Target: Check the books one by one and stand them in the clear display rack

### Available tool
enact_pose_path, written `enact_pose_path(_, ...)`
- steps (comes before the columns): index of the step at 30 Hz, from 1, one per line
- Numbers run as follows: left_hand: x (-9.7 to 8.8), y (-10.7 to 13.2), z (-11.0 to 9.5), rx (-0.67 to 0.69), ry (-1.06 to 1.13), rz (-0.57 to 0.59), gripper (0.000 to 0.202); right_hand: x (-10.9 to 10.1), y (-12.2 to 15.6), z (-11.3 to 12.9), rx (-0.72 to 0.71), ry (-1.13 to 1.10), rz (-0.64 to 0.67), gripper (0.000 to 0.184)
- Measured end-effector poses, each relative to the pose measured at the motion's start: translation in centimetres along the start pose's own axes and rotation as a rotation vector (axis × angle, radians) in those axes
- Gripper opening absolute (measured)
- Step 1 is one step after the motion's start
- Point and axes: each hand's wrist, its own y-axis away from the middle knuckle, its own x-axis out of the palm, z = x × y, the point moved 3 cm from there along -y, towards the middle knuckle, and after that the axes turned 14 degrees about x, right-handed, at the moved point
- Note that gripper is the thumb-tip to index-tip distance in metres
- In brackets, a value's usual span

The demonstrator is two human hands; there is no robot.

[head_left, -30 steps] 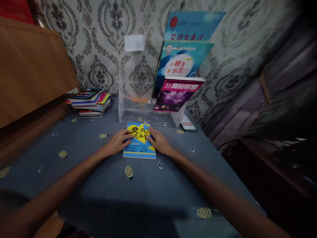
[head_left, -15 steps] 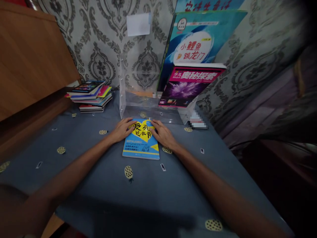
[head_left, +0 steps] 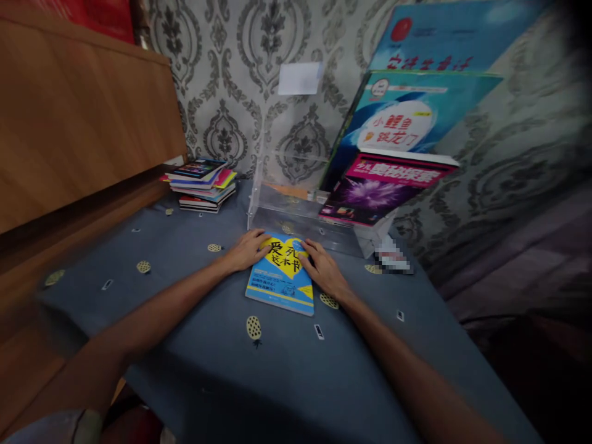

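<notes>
Head view: my left hand [head_left: 246, 250] and right hand [head_left: 325, 272] lie spread flat on the far corners of the book [head_left: 280, 282], near the bench's [head_left: 185, 308] far edge; lifting it would need fingers under an edge.

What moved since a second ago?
Nothing was picked up or let go. The left hand and right hand still rest on the far end of the blue-and-yellow book, which lies in the same spot on the blue cloth before the clear stand. Only the camera view swung.
</notes>
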Motion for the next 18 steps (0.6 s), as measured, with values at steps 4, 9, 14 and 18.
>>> enact_pose_path(4,-0.2,0.1,-0.2,-0.016,-0.014,0.012,0.041,0.4,-0.2,-0.5,-0.004,-0.013,-0.012,0.055)
enact_pose_path(9,-0.1,0.0,-0.1,-0.014,0.001,0.01,0.041,0.1,0.0,0.0,0.01,0.001,0.024,0.057)
enact_pose_path(14,0.2,-0.1,0.1,-0.009,0.0,0.011,0.04,-0.2,0.2,0.4,0.015,0.019,0.035,0.055)
enact_pose_path(18,0.1,0.0,-0.1,-0.036,-0.035,0.009,0.04,-0.3,0.4,0.7,0.042,0.055,-0.008,0.052)
